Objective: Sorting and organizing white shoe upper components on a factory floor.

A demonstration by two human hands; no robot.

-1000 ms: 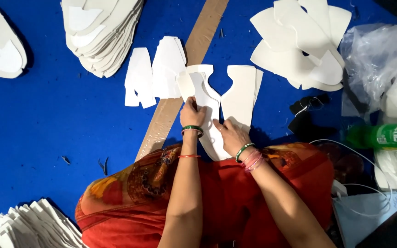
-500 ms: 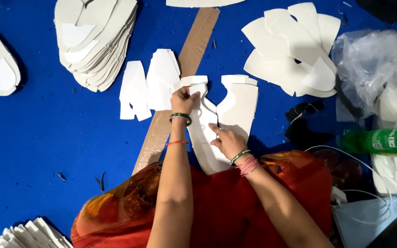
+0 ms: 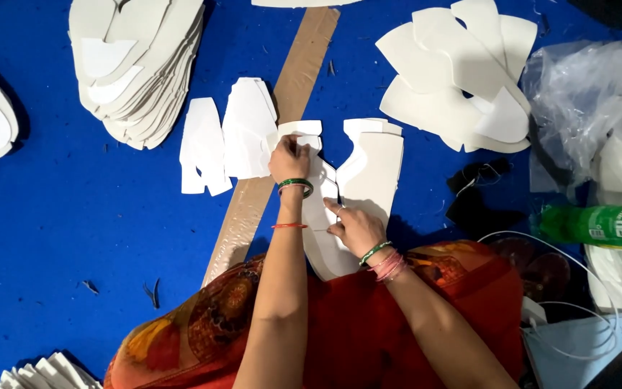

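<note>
Pinching white cut piece (image 3: 318,209) top: left hand (image 3: 289,160) | right hand (image 3: 354,227) flat, released | lower end hidden by lap

Bright, even light from above; no single source in view. Blue floor covering (image 3: 73,216) is strongly saturated and evenly lit edge to edge. Shadows soft and short: a dark band under the stacked white pieces (image 3: 134,65) at the far left, another beneath the left hand (image 3: 289,160) and right hand (image 3: 354,227) where they rest on the white cut piece (image 3: 368,166). White pieces near clipping, surface detail mostly lost. Mild glare on the clear plastic bag (image 3: 592,101) and green bottle (image 3: 602,227) at the right edge. Strip of brown tape (image 3: 282,122) shows a dull sheen. Focus sharp at centre; slight softness and wide-angle stretch toward the corners. Near right corner dark, detail unreadable.
</note>
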